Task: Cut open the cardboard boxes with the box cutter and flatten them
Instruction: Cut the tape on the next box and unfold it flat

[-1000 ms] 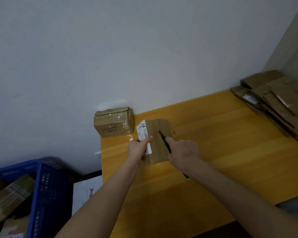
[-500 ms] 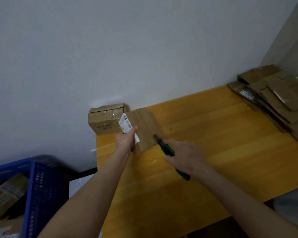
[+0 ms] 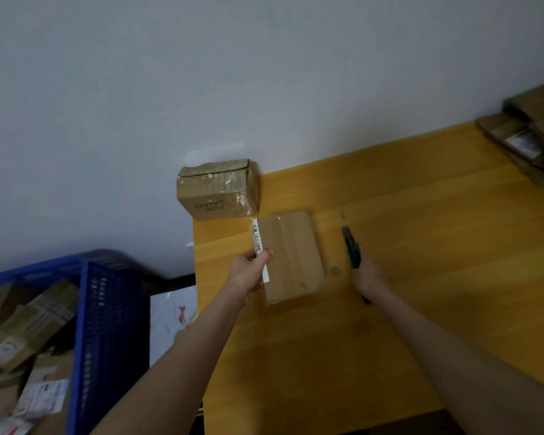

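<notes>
A small taped cardboard box [image 3: 291, 255] with a white label on its left side lies on the yellow wooden table [image 3: 421, 246]. My left hand [image 3: 248, 271] grips its left edge, thumb on top. My right hand [image 3: 366, 277] holds a green and black box cutter [image 3: 352, 248] just right of the box, blade end pointing away from me and clear of the cardboard. A second taped box [image 3: 217, 189] stands at the table's back left corner against the wall.
Flattened cardboard [image 3: 528, 136] is stacked at the table's far right. A blue plastic crate [image 3: 107, 324] holding several boxes stands on the floor to the left. A white sheet with a picture [image 3: 173, 318] lies between crate and table.
The box has been turned and laid flat with its taped face up. The cutter has come off the box and moved to its right side.
</notes>
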The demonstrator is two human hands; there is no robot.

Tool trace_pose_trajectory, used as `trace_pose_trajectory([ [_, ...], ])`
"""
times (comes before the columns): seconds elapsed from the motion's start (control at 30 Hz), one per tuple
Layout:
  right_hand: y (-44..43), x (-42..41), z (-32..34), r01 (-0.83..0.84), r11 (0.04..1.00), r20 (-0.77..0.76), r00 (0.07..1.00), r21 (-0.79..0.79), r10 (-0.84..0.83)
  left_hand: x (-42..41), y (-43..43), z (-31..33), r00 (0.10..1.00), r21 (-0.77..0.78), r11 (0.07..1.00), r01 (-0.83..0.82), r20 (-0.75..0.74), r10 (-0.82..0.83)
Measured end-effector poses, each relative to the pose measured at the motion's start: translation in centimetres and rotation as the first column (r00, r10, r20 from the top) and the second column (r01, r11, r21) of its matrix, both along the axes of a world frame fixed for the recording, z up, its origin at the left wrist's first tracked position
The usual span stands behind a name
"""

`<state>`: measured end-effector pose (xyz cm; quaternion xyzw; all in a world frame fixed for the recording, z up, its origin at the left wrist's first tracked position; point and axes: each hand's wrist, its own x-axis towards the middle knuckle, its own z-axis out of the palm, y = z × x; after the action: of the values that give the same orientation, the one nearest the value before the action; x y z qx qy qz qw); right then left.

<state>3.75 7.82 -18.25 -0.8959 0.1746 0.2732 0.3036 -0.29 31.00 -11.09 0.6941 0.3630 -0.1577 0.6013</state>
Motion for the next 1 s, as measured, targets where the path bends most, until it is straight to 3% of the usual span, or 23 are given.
trace_pose_trajectory([
  [0.07, 0.1, 0.0, 0.5, -0.081, 0.990, 0.011, 0.997, -0.115, 0.082, -0.1, 0.1, -0.1, 1.000, 0.009, 1.000, 0.005, -0.001, -0.005],
  [0.13, 0.8, 0.2, 2.2, -0.162, 0.974, 0.133, 0.974, -0.155, 0.183, -0.1, 0.0, -0.1, 1.000, 0.014, 1.000, 0.002, 0.000, -0.002],
  [0.2, 2.3, 0.0, 4.8, -0.152, 0.975, 0.192, 0.974, 0.159, 0.121, 0.2, -0.1, 0.4, 1.000, 0.003, 1.000, -0.005, -0.007, 0.005],
  [0.27, 3.9, -0.4, 7.6, 0.071, 0.819, -0.026, 0.997, 0.569, -0.069, 0.6, -0.3, 1.2, 1.000, -0.042, 0.999, -0.005, -0.017, 0.005],
  [0.33, 4.5, -1.2, 9.1, 0.257, 0.634, -0.238, 0.964, 0.730, -0.116, 0.7, -0.4, 1.9, 1.000, -0.082, 0.996, 0.022, -0.001, -0.023],
  [0.4, 4.6, -1.8, 9.4, 0.245, 0.593, -0.225, 0.968, 0.767, -0.108, 0.6, -0.4, 2.9, 0.998, -0.142, 0.988, 0.067, 0.031, -0.063],
  [0.53, 4.9, -2.6, 9.3, 0.191, 0.617, -0.140, 0.981, 0.764, -0.131, 0.0, -0.5, 3.6, 0.997, -0.233, 0.972, 0.021, 0.080, -0.002],
  [0.67, 4.9, -3.4, 9.3, 0.166, 0.609, -0.091, 0.984, 0.776, -0.153, -0.1, -1.3, 3.7, 0.989, -0.159, 0.986, -0.050, 0.128, 0.071],
  [0.87, 4.9, -4.2, 9.8, 0.153, 0.601, -0.078, 0.986, 0.784, -0.149, -0.2, -1.8, 3.3, 0.984, 0.105, 0.993, -0.062, 0.174, 0.043],
  [0.93, 4.9, -4.2, 10.2, 0.102, 0.686, -0.012, 0.991, 0.720, -0.135, -0.5, -1.8, 3.4, 0.986, 0.201, 0.979, -0.020, 0.164, -0.013],
  [1.0, 5.1, -4.0, 10.2, 0.034, 0.799, 0.114, 0.985, 0.601, -0.128, -0.7, -2.0, 3.7, 0.979, 0.398, 0.909, 0.125, 0.099, -0.177],
])
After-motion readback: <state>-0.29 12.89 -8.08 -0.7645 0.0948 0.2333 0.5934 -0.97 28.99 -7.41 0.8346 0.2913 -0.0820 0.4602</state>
